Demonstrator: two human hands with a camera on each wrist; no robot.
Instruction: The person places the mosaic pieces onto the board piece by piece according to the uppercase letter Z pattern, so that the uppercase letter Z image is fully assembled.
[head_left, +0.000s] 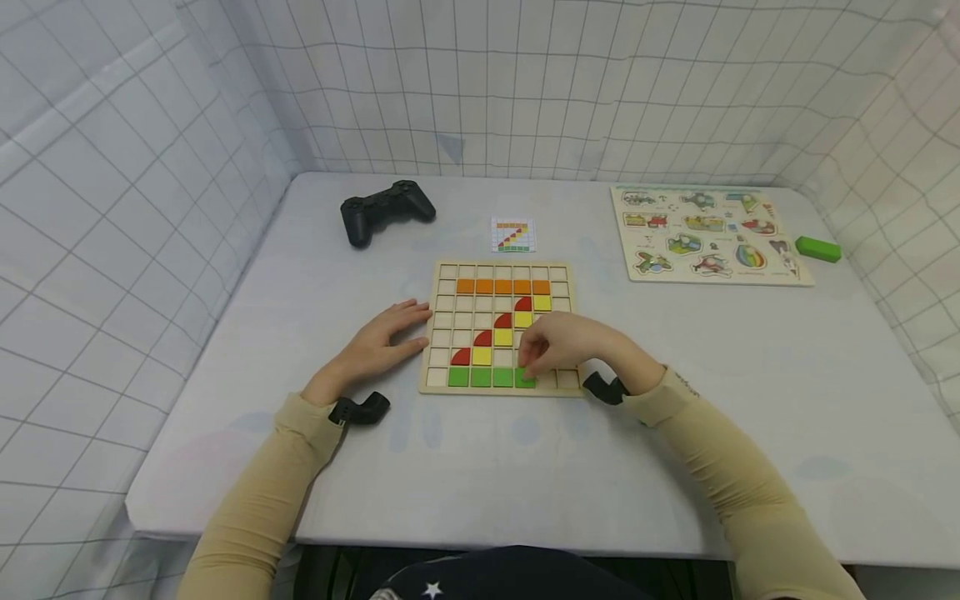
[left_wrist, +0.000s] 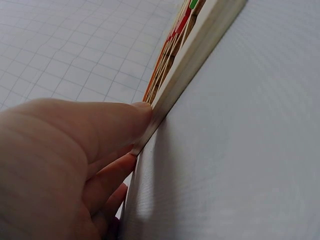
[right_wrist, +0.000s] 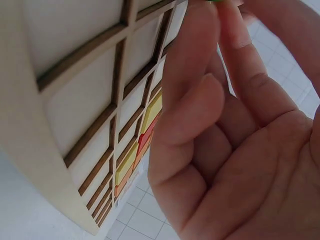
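A wooden grid board [head_left: 480,392] lies on the table, holding coloured tiles in its cells. Orange squares [head_left: 503,287] run along an upper row, red quarter-rounds [head_left: 483,338] and yellow squares [head_left: 482,357] climb diagonally, and green squares [head_left: 480,377] fill part of the bottom row. My right hand [head_left: 566,340] pinches a green square tile [head_left: 524,383] at the right end of that green row; only a sliver of green shows at its fingertips in the right wrist view. With fingers extended, my left hand [head_left: 381,340] touches the board's left edge, thumb [left_wrist: 125,120] against its side.
Behind the board lies a small pattern card [head_left: 513,235] showing a similar coloured design. A black game controller [head_left: 386,210] is at the back left. A picture puzzle board [head_left: 708,237] and a green block [head_left: 818,249] lie at the back right. Grid-patterned sheets surround the table.
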